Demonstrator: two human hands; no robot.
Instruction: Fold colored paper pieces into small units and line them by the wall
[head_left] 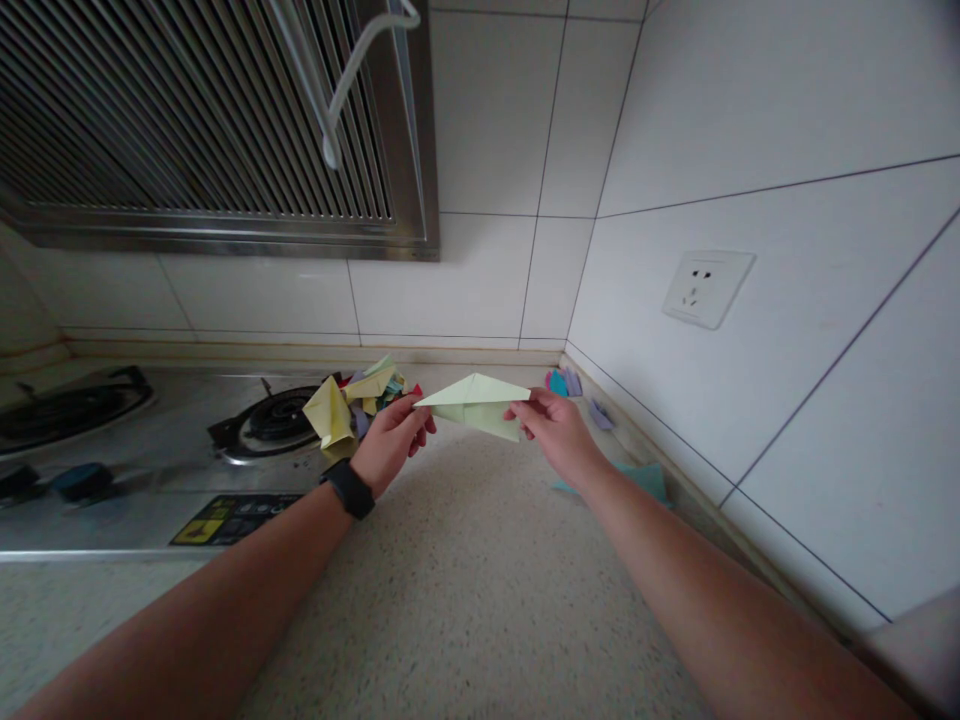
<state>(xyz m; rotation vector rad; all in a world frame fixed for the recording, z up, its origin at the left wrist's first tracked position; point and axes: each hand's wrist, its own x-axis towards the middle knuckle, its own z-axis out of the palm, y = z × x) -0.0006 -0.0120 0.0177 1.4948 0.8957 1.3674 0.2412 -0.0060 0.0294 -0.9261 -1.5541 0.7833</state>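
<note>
Held up above the speckled countertop (465, 570) is a pale green folded paper (476, 400), with a peaked upper edge and a crease running across it. My left hand (391, 437) pinches its left tip between thumb and fingers. At the paper's right end, my right hand (556, 425) grips the edge in the same way. A black watch (350, 488) is on my left wrist. Just beyond my left hand lies a pile of folded papers (330, 412), mostly yellow, with some green, purple and red ones.
A gas stove (142, 430) with black burners is at the left, under a range hood (217, 130). A teal paper (641, 482) lies beside my right forearm. Small purple and blue paper pieces (574, 383) sit near the corner. A wall socket (709, 288) is on the right.
</note>
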